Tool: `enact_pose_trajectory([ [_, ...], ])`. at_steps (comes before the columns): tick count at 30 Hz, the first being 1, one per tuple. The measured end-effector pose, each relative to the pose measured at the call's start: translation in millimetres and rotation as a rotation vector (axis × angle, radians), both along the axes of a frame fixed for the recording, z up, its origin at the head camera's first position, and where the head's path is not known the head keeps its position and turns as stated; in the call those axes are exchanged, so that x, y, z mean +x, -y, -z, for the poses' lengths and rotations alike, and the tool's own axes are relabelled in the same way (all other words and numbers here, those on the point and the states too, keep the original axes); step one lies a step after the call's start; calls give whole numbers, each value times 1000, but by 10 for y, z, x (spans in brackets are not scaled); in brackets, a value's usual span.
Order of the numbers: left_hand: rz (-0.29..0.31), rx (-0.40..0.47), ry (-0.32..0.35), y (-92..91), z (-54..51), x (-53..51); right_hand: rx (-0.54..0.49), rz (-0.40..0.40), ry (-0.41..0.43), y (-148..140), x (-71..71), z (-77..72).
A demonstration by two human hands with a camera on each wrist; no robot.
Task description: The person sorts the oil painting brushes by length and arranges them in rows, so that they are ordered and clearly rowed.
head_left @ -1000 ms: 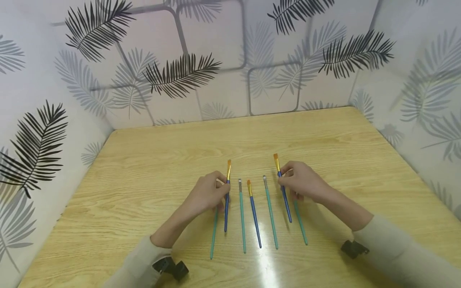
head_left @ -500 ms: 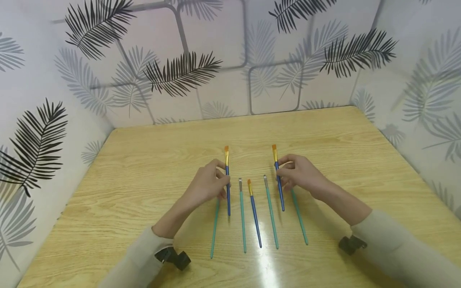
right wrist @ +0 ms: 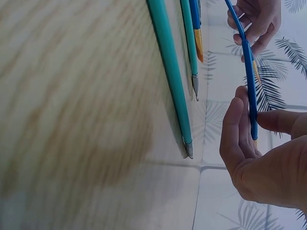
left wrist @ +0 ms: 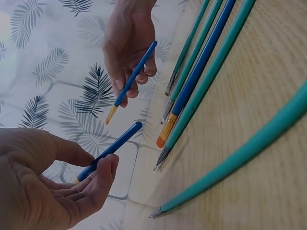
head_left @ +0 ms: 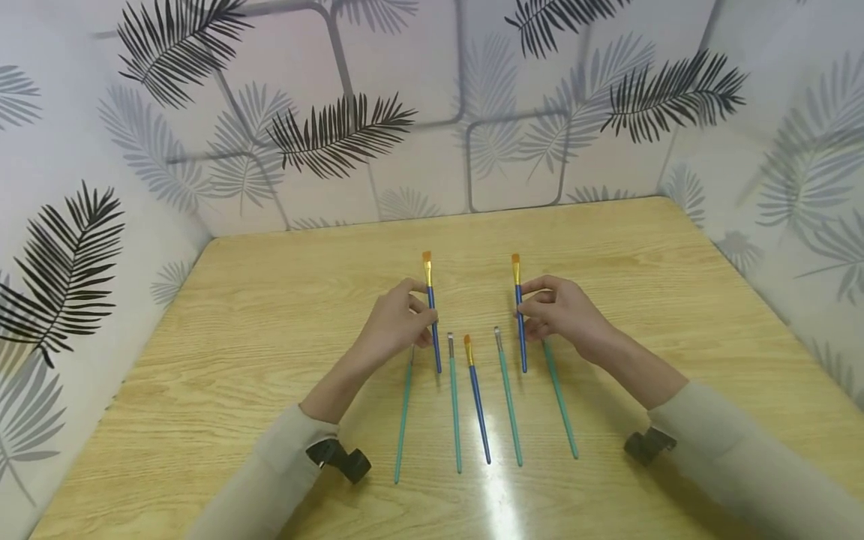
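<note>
My left hand (head_left: 391, 326) pinches a blue paintbrush (head_left: 435, 345) between thumb and fingers, its orange bristles pointing away from me. Opposite, my right hand (head_left: 570, 319) pinches a second blue paintbrush (head_left: 522, 345), also bristles away. Both wrist views show these brushes raised off the wood. Between and below the hands, a third blue paintbrush (head_left: 478, 405) lies on the table, flanked by a green paintbrush (head_left: 455, 412) on its left and another green paintbrush (head_left: 509, 409) on its right. An outer green paintbrush (head_left: 403, 424) lies under the left hand's side, its tip partly hidden.
Beneath the right hand lies one more green paintbrush (head_left: 561, 405), its tip hidden in the head view. The wooden table (head_left: 270, 300) meets a leaf-patterned wall (head_left: 418, 172) at its back. Small black devices sit at both wrists.
Both hands have moved away from me, carrying their blue paintbrushes further up the table and turning them more upright in the head view. The brushes on the table stay put.
</note>
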State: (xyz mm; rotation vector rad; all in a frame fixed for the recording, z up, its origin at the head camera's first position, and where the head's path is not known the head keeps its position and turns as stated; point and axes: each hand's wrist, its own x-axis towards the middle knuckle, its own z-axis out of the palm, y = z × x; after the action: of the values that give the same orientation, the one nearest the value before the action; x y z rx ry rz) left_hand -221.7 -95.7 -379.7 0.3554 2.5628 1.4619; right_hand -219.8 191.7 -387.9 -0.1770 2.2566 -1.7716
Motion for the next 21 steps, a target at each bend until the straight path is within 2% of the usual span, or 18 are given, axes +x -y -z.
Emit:
enact_pose_trajectory([
  [8, -7, -5, -10, -67, -30, -110, -23, 13, 6, 9, -79, 17],
  [15, -18, 5, -21, -94, -45, -234, -6, 41, -1, 43, -216, 16],
  [21, -21, 52, 16, -98, -13, -359, -12, 73, 38, 88, -328, 44],
])
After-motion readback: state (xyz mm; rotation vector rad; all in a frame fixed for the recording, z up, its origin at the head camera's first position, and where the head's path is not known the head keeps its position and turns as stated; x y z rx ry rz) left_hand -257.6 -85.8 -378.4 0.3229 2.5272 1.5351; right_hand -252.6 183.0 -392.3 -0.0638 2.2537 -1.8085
